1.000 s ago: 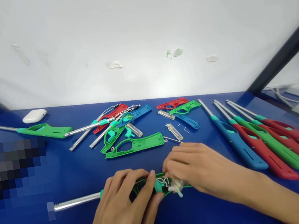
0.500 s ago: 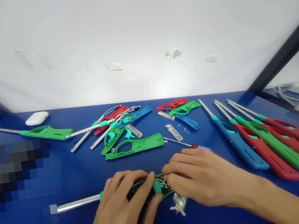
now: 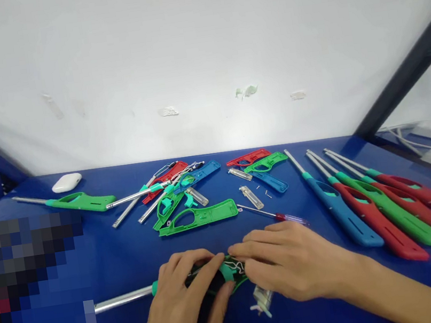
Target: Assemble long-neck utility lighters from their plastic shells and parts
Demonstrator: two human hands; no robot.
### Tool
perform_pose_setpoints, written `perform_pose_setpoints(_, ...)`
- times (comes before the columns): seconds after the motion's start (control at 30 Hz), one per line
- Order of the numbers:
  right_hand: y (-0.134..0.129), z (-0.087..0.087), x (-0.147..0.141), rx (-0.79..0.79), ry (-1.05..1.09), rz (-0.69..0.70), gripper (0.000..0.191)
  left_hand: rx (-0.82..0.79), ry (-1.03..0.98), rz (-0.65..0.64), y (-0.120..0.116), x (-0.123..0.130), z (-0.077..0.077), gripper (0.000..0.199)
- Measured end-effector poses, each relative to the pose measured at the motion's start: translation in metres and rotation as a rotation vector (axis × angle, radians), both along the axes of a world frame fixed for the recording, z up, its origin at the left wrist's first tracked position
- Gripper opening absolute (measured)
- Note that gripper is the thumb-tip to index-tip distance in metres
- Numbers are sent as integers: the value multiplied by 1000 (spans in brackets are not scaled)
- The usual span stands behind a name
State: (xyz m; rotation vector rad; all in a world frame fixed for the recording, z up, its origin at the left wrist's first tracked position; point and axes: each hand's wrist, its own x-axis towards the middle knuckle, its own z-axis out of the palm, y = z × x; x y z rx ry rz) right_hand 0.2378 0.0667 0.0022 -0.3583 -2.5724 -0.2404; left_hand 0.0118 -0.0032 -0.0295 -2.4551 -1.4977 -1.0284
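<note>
An opened green long-nosed lighter (image 3: 229, 272) lies near the front of the table, its metal tube (image 3: 125, 299) pointing left. My left hand (image 3: 180, 302) is closed around its middle, thumb and fingertips at the teal trigger. Fingers of my right hand (image 3: 287, 261) are bent over the handle end, beside the white wires in the open shell; they hide most of that end. Just below my right hand a clear fuel tank (image 3: 263, 299) with a pale tip sticks out, partly covered. A screwdriver (image 3: 284, 217) with a red and clear handle lies beyond that hand.
Opened lighter parts lie behind my hands, among them a green half shell (image 3: 215, 212), metal tubes and a clear tank (image 3: 251, 197). Several whole lighters (image 3: 347, 212) lie at right. Left are a green lighter (image 3: 92, 201) and white case (image 3: 67, 182). A wall (image 3: 199, 50) stands behind.
The camera view has tilted and shifted slightly, so the table appears lower. Both hands stay on the lighter, with the right fingertips a little closer to the left ones.
</note>
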Motion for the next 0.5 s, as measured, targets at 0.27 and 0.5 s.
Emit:
perform_pose_setpoints(0.27,-1,-2,-1,-32,126,-33,37,-134,-28,35,-4,-2,-1,29)
perform_pose_setpoints(0.5,-1,-11,1,-194,130,30,27,-220,-31,37,0,1,1,21)
